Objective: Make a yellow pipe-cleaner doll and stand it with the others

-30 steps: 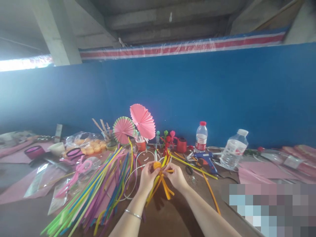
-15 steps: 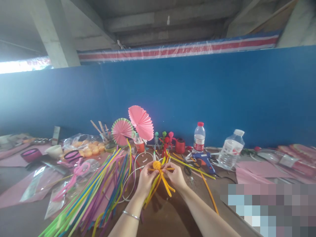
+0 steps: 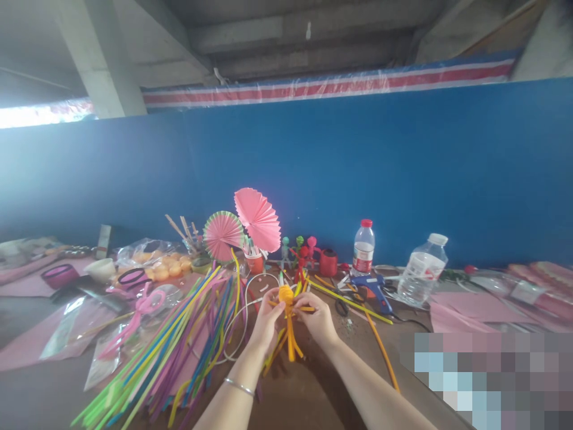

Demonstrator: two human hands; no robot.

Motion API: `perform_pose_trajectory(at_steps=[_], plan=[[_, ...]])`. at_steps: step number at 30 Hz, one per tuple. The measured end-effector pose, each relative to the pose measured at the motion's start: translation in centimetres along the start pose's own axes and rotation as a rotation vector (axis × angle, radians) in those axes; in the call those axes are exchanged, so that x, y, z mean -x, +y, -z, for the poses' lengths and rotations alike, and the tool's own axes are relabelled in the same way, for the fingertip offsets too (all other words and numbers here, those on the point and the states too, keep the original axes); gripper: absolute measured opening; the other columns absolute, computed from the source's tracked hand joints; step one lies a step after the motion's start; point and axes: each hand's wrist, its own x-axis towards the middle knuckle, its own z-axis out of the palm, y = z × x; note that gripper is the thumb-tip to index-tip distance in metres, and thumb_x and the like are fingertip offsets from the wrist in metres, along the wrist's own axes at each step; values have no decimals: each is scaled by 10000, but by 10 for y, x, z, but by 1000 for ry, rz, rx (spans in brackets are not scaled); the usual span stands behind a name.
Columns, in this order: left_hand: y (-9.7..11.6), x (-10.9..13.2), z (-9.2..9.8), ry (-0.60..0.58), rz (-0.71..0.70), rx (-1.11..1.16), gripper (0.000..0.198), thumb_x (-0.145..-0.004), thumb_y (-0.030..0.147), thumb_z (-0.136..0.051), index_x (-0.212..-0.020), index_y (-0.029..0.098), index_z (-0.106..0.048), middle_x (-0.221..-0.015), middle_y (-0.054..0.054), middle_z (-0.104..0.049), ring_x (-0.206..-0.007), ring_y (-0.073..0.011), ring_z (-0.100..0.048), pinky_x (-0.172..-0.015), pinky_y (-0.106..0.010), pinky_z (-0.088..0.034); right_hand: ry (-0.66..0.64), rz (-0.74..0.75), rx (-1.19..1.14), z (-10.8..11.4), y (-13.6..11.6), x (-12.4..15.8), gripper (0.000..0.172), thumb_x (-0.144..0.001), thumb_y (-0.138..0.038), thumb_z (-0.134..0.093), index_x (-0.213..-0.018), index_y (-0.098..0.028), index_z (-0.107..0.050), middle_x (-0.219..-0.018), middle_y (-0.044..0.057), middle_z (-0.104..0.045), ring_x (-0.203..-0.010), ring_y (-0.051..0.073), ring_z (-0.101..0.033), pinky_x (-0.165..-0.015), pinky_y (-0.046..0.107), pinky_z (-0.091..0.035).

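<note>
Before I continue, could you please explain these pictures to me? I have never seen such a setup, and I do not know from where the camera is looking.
There is no machine here. One camera, worn on a person's head, takes every picture, looking forward and down at that person's own bare hands. The left hand and the right hand together hold an orange figure with a round top and strips hanging below. On the brown table, many coloured strips lie to the left. Behind the hands stand small figures and a pink paper fan. To the right are a blue glue gun and two bottles.
</note>
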Motion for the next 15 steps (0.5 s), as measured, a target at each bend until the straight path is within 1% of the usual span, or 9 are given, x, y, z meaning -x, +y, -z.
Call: perform_pose_trajectory(at_steps=[2,5,7,9,11,13,15], plan=[[1,2,-1,-8,24,36,352,-723,244,-622,-1045,230,-480,-918,-24,-630,-778,-160,-623,-696,-298,-496,-4,68,39,0,0,1,47,-684,-182,-623,-641,-195,-609,-765,28,-621,-753,163,-592,-701,278,-464],[1,2,1,39,60,78,276,-750,304,-589,-991,209,-493,-887,-29,-632,-768,-159,-626,-668,-277,-501,7,121,73,0,-1,2,40,-697,-180,-621,-662,-198,-614,-755,25,-613,-751,161,-586,-709,280,-459],[0,2,4,54,122,76,255,-747,316,-592,-948,183,-509,-850,-42,-635,-742,-160,-630,-632,-262,-503,26,148,97,0,0,2,48,-708,-172,-615,-668,-199,-618,-773,31,-605,-764,161,-581,-708,278,-458],[-1,1,5,23,213,37,249,-721,296,-623,-902,153,-527,-799,-60,-638,-703,-162,-632,-588,-247,-500,41,170,123,1,1,3,63,-723,-163,-599,-680,-200,-628,-782,36,-590,-756,157,-574,-680,270,-461],[-4,0,5,-8,271,-18,251,-681,260,-666,-860,136,-541,-753,-62,-636,-654,-151,-629,-546,-225,-491,51,174,148,2,2,4,66,-727,-167,-595,-686,-200,-633,-774,36,-571,-719,149,-566,-626,256,-461],[-6,0,4,2,259,-69,260,-639,228,-702,-828,131,-552,-707,-43,-627,-592,-122,-613,-508,-197,-478,46,163,175,2,2,5,55,-727,-182,-600,-689,-201,-635,-761,34,-559,-691,145,-558,-596,249,-457],[-8,-1,3,39,199,-95,262,-610,213,-723,-800,134,-561,-666,-11,-610,-533,-85,-585,-476,-165,-460,27,146,197,3,1,5,50,-734,-194,-597,-700,-201,-633,-760,35,-565,-701,149,-560,-612,253,-458]])
